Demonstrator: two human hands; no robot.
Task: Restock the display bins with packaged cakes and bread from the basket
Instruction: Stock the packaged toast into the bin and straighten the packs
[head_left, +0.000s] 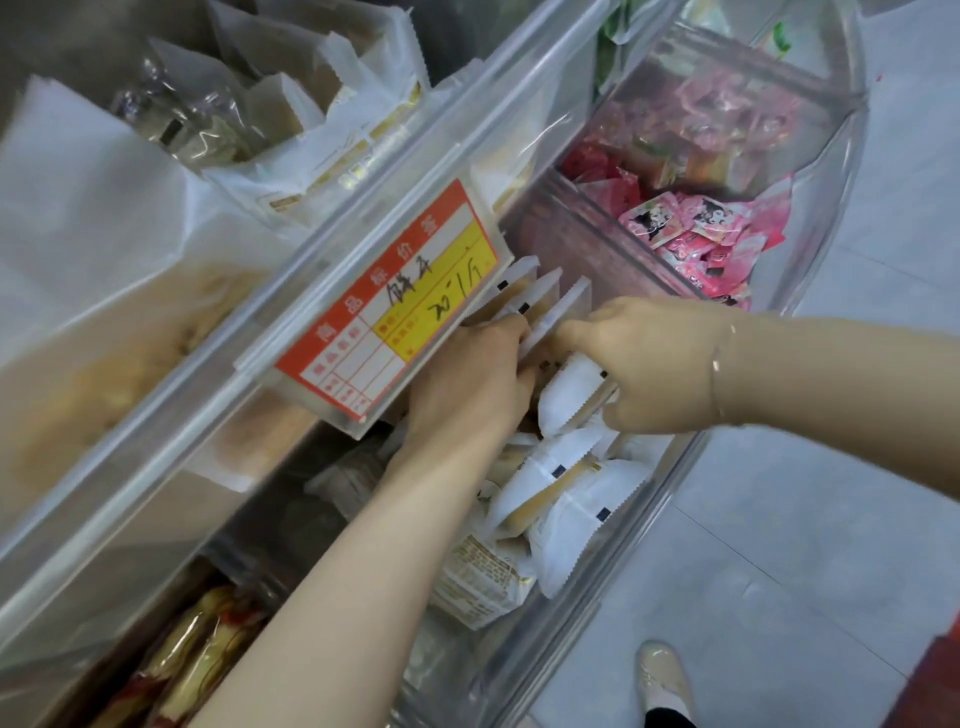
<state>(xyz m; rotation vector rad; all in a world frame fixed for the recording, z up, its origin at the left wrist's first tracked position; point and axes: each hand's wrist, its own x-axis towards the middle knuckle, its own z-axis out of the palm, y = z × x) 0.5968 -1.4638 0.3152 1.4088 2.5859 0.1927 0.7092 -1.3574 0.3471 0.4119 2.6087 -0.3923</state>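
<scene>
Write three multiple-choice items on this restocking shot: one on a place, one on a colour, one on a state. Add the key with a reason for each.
1. Where are both hands working?
A. In the bin of pink packets
B. In the lower clear bin of white packets, under the price tag
C. On the floor

2. The price tag's border colour?
A. Blue
B. Green
C. Red

3. What is the right hand doing?
A. Gripping white packets
B. Hanging idle
C. Lying flat on the floor

Key: 1 B, the left hand and right hand meet among the white packets beside the price tag, while the pink packets lie in the next bin. 2 C, the tag's frame is red around a yellow field. 3 A, its fingers curl round packets.
</scene>
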